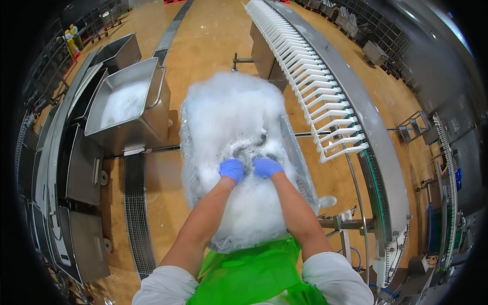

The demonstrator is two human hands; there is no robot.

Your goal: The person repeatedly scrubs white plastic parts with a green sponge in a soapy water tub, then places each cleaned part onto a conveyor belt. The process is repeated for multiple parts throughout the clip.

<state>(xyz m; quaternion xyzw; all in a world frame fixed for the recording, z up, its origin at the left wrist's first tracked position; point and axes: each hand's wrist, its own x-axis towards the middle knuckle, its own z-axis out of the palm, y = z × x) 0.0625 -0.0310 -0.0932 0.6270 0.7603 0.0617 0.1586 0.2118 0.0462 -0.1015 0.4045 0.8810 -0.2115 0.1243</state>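
A large tub (301,163) with what looks like a clear plastic lining stands right in front of me, heaped with white foam (229,109). Both my hands wear blue gloves and reach into the middle of the suds. My left hand (232,170) dips in beside a grey, bubbly gap (249,152) in the foam. Just across that gap is my right hand (267,167), a short way from the left. Foam hides the fingers of both hands, and anything they touch below the surface cannot be made out. A green apron (254,274) meets the tub's near end.
To the right curves a conveyor (373,137) with white slats (315,86). A steel bin (147,129) holding white foam stands at the left, among more steel bins (84,162). Floor drain grating (135,203) runs left of the tub. A metal stand (345,223) sits at the right.
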